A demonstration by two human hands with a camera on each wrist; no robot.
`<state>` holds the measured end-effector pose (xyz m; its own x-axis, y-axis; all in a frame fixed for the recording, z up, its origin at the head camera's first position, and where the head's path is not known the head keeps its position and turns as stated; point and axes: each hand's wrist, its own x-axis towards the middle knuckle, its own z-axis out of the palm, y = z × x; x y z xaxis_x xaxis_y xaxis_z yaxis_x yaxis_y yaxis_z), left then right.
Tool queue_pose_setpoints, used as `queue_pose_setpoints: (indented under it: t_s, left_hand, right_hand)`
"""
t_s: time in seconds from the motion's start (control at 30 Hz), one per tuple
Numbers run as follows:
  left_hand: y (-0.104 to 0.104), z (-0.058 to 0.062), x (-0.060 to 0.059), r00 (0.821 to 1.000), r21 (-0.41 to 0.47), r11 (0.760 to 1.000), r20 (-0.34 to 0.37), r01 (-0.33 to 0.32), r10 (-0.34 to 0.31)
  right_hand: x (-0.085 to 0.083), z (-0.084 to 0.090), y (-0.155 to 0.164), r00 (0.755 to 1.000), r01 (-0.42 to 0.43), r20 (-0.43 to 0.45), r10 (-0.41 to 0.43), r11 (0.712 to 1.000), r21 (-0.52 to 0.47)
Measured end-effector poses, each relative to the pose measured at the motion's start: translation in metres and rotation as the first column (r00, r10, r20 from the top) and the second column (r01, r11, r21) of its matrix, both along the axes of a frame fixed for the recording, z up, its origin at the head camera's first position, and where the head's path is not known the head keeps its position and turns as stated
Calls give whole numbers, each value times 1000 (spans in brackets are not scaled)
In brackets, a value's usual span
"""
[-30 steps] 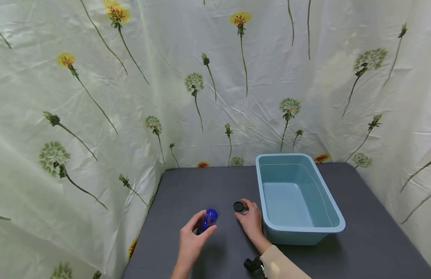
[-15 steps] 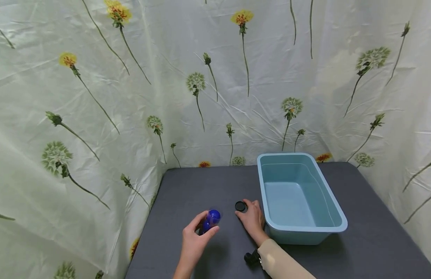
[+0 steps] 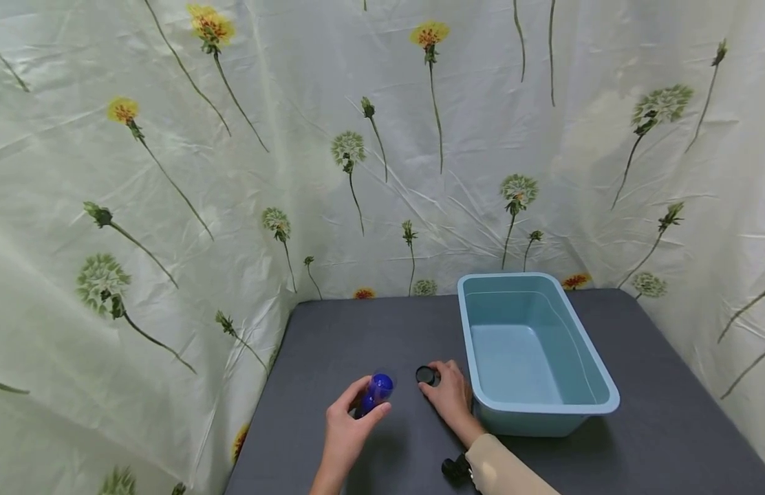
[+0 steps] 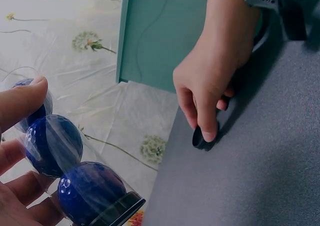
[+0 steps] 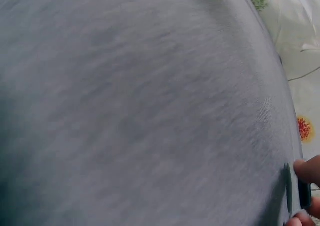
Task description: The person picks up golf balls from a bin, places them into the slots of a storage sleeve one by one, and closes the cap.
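Since a second ago, the small round black plastic cap [image 3: 425, 375] has slid nearer under the right hand [image 3: 449, 397], whose fingertips pinch it on the matte grey worktop [image 3: 358, 330] beside the smooth pale-blue plastic tub [image 3: 596, 392]. Curled left hand [image 3: 345, 427] grips a clear tube of dimpled blue balls [image 3: 375, 393].

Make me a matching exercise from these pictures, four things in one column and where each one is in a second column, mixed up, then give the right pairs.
Things:
1. tube
2. cap
3. tub
4. curtain

Places:
A. on the table at the right hand's fingertips
B. behind and beside the table
C. in the left hand, holding blue balls
D. on the table right of the right hand

Pairs: 1-C, 2-A, 3-D, 4-B
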<state>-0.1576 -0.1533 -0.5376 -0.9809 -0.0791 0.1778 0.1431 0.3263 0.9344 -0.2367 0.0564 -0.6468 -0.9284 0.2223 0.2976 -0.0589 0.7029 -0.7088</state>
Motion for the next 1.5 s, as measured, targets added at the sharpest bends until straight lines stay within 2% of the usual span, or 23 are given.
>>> queue_pose_setpoints:
  t_s: [0.13,0.27,0.57,0.73,0.97,1.1,1.23,1.33,1.5]
  left_hand:
    - [1,-3,-3,1000,1,1000,0,0,0]
    - [3,-4,-5,1000,-1,1000,2,2,-2]
    - [6,-12,-9,1000,-30,1000,20,1,0]
    - [8,-12,-13,1000,-31,999,10,14,-14]
    - [12,-12,-16,1000,-43,999,19,17,-17]
    - [13,-12,-18,1000,-43,999,9,3,-3]
    - [14,-10,-20,1000,-48,999,-8,-4,3]
    - [15,-10,-19,1000,-61,998,-10,7,-7]
    - [19,-10,-19,998,-65,996,-28,54,-55]
  right_hand:
    - [5,3,3,996,-55,-76,54,998,-20]
    - [11,13,4,988,-110,-117,104,993,-51]
    - [34,52,4,967,-235,-134,217,962,-138]
    - [44,73,4,944,-311,-176,279,930,-195]
    - [57,95,6,927,-368,-190,322,878,-307]
    - [61,105,7,909,-416,-197,367,822,-388]
    - [63,111,7,886,-464,-216,411,776,-427]
    - [65,116,8,874,-486,-232,427,764,-425]
    - [65,127,10,868,-496,-233,438,772,-398]
